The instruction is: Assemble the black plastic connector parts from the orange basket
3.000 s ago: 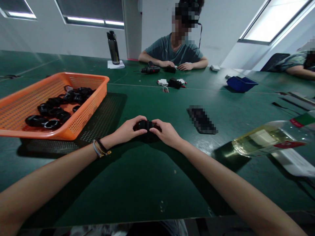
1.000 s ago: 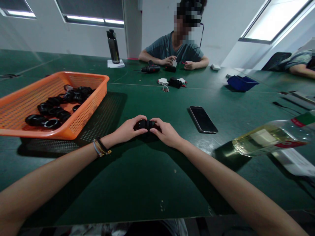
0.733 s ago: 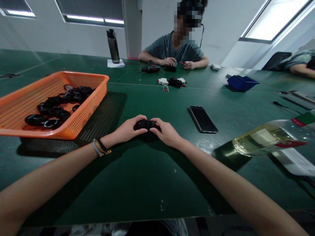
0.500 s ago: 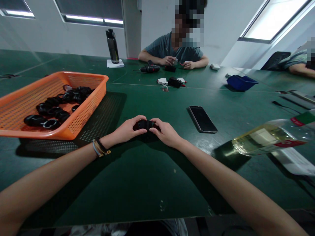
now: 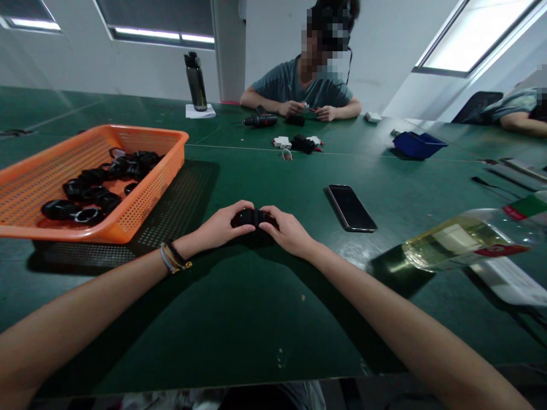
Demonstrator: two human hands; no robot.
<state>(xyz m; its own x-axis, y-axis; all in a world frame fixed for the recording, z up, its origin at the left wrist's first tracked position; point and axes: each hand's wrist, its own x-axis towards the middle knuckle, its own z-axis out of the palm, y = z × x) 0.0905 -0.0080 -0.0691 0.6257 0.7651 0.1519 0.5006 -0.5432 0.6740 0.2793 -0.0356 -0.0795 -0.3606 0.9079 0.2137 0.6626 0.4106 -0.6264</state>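
Observation:
Both hands grip one glossy black cylindrical part (image 5: 247,217), low over the middle of the green table (image 5: 239,319). My left hand (image 5: 223,224) wraps its left end, thumb below and fingers above. Around the other end my right hand (image 5: 287,229) is closed in the same way. A dark seam or ring shows between the two sets of fingertips; the ends of the part are hidden in my palms. To the left, an orange mesh basket (image 5: 115,232) contains several similar black parts (image 5: 92,193), some with open round ends.
A phone (image 5: 352,208) lies right of my hands. Beyond it are a large bottle of yellow liquid (image 5: 457,236) and a blue bin (image 5: 419,144). Farther back are a drill (image 5: 260,119), white and black pieces (image 5: 302,143), a dark water bottle (image 5: 195,82) and a seated person (image 5: 294,85).
My hands and the black part stay in nearly the same place. Across the table, the person's head and hands have shifted slightly.

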